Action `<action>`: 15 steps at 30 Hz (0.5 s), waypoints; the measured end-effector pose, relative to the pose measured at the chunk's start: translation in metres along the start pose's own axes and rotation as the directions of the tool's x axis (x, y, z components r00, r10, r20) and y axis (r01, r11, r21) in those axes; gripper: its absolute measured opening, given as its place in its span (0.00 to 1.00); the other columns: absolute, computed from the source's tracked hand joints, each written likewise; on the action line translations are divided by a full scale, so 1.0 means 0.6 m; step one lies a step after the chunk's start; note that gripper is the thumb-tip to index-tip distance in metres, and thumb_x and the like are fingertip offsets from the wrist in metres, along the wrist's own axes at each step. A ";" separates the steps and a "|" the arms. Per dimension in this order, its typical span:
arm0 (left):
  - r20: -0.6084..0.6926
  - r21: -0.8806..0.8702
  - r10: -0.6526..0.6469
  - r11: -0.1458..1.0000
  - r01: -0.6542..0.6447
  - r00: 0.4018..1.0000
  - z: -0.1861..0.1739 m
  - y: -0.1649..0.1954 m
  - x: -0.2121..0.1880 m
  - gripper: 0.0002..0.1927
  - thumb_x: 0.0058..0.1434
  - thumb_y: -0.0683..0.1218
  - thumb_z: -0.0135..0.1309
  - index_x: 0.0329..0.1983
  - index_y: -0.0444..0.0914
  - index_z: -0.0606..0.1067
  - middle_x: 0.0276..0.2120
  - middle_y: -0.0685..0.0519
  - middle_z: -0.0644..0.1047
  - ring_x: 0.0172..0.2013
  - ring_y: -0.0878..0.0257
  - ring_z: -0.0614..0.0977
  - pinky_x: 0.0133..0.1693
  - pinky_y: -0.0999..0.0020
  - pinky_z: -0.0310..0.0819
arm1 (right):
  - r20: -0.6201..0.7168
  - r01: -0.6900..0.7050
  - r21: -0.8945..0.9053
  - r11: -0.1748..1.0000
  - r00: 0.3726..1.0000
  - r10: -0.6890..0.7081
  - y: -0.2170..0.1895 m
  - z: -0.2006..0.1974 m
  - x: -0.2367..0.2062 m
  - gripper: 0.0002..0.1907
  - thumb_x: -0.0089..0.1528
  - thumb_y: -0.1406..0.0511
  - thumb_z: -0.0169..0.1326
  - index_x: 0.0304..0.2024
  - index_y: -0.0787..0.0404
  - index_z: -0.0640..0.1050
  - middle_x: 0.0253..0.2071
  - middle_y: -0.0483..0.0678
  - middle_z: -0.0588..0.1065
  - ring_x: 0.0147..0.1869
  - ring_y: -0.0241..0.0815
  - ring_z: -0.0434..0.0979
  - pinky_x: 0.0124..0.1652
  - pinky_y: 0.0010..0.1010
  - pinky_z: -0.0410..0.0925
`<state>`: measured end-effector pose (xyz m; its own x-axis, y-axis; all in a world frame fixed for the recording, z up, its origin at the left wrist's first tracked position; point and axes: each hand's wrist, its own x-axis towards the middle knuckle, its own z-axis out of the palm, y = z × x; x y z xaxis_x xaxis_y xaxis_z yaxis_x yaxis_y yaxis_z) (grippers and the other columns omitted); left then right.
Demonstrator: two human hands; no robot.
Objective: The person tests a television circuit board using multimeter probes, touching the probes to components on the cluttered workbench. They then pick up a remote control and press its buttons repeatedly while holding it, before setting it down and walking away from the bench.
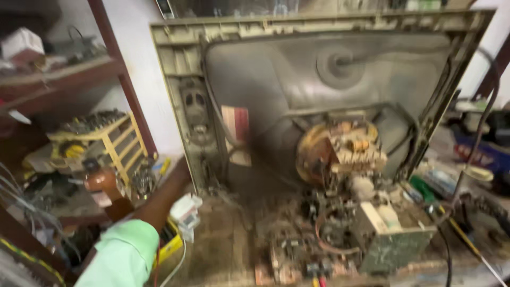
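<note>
- Left arm in a green sleeve [125,255] reaches far-left toward the shelf; hand hidden, fingers cannot be told.
- Open old television [324,133] fills the bench, little room beside it.
- Red-and-white striped label [235,123] sits on its tube.

A yellow slatted rack [119,141] of small parts sits on cluttered wooden shelving [64,69] (left of frame); tools and cables [473,159] crowd the bench at right.
</note>
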<state>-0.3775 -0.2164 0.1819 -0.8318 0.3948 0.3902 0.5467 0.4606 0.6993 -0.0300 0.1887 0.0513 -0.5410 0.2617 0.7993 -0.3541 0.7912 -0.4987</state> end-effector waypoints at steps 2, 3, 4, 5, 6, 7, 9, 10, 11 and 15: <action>-0.021 0.639 0.002 0.769 0.012 1.000 -0.024 0.010 -0.011 0.16 0.61 0.51 0.51 0.43 0.36 0.80 0.40 0.41 0.82 0.41 0.45 0.84 0.43 0.45 0.78 | 0.008 0.010 0.009 1.000 1.000 -0.010 -0.008 -0.015 -0.017 0.10 0.57 0.77 0.60 0.41 0.65 0.77 0.38 0.56 0.79 0.42 0.48 0.84 0.45 0.33 0.74; -0.019 0.807 -0.019 0.591 0.026 1.000 -0.038 0.020 -0.017 0.16 0.61 0.51 0.51 0.42 0.37 0.81 0.40 0.42 0.82 0.41 0.45 0.84 0.43 0.44 0.77 | 0.015 0.013 0.015 1.000 1.000 -0.013 -0.008 -0.028 -0.037 0.10 0.56 0.77 0.60 0.40 0.65 0.77 0.38 0.56 0.79 0.42 0.48 0.83 0.45 0.33 0.74; -0.017 0.880 -0.045 0.474 0.037 0.999 -0.051 0.032 -0.028 0.16 0.60 0.52 0.51 0.41 0.37 0.81 0.39 0.42 0.82 0.41 0.45 0.84 0.43 0.44 0.77 | 0.020 0.021 0.027 0.999 1.000 -0.021 -0.006 -0.043 -0.063 0.11 0.56 0.77 0.60 0.40 0.65 0.77 0.38 0.56 0.79 0.42 0.48 0.83 0.45 0.33 0.74; -0.009 0.937 -0.057 0.349 0.028 0.998 -0.066 0.039 -0.041 0.16 0.60 0.52 0.51 0.40 0.37 0.81 0.39 0.42 0.82 0.41 0.44 0.84 0.43 0.43 0.77 | 0.022 0.034 0.049 0.998 0.999 -0.035 -0.003 -0.059 -0.091 0.11 0.56 0.77 0.60 0.40 0.65 0.77 0.37 0.56 0.79 0.42 0.48 0.83 0.45 0.33 0.74; 0.019 0.974 -0.021 0.226 -0.014 1.000 -0.076 0.046 -0.053 0.16 0.60 0.53 0.52 0.39 0.38 0.81 0.39 0.42 0.82 0.40 0.44 0.84 0.43 0.43 0.76 | 0.026 0.042 0.063 0.997 0.999 -0.044 0.008 -0.063 -0.110 0.11 0.56 0.77 0.60 0.40 0.65 0.77 0.37 0.56 0.79 0.42 0.48 0.83 0.45 0.33 0.74; -0.193 0.887 -0.185 0.388 0.252 0.964 -0.088 0.059 -0.074 0.17 0.63 0.53 0.49 0.45 0.39 0.80 0.39 0.37 0.81 0.39 0.38 0.83 0.40 0.39 0.76 | 0.028 0.051 0.081 0.995 0.998 -0.053 0.016 -0.068 -0.129 0.11 0.56 0.78 0.60 0.40 0.65 0.77 0.37 0.56 0.79 0.41 0.48 0.83 0.45 0.33 0.74; -0.258 0.864 -0.031 0.440 0.245 0.966 -0.103 0.093 -0.123 0.20 0.71 0.55 0.47 0.50 0.35 0.79 0.40 0.33 0.80 0.40 0.34 0.81 0.44 0.40 0.74 | 0.061 0.056 0.078 0.995 0.996 -0.061 0.024 -0.077 -0.151 0.11 0.56 0.78 0.59 0.40 0.66 0.77 0.37 0.57 0.79 0.42 0.50 0.83 0.45 0.33 0.74; -0.252 0.884 -0.017 0.401 0.238 0.967 -0.107 0.113 -0.151 0.21 0.71 0.56 0.48 0.51 0.35 0.79 0.40 0.32 0.80 0.40 0.34 0.82 0.43 0.41 0.74 | 0.075 0.060 0.078 0.995 0.995 -0.066 0.022 -0.081 -0.153 0.11 0.56 0.79 0.59 0.40 0.67 0.77 0.38 0.57 0.78 0.42 0.51 0.83 0.45 0.33 0.74; -0.249 0.905 0.005 0.358 0.231 0.968 -0.111 0.137 -0.177 0.22 0.71 0.57 0.48 0.51 0.34 0.80 0.40 0.31 0.80 0.40 0.35 0.82 0.42 0.41 0.74 | 0.080 0.070 0.082 0.994 0.994 -0.077 0.019 -0.080 -0.148 0.11 0.56 0.79 0.58 0.40 0.68 0.77 0.38 0.58 0.78 0.43 0.52 0.83 0.45 0.33 0.74; -0.275 0.852 -0.293 0.367 0.373 0.916 -0.100 0.245 -0.258 0.23 0.68 0.56 0.48 0.58 0.39 0.80 0.47 0.32 0.80 0.47 0.34 0.81 0.51 0.40 0.71 | 0.097 0.102 0.095 0.990 0.989 -0.111 -0.018 -0.088 -0.111 0.11 0.56 0.80 0.58 0.41 0.69 0.77 0.39 0.58 0.78 0.42 0.54 0.82 0.46 0.37 0.74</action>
<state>-0.1742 -0.2576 0.2605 -0.9484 0.0082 0.3169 -0.0275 0.9938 -0.1078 0.0500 0.1921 0.0211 -0.5694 0.1174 0.8136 -0.4785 0.7575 -0.4442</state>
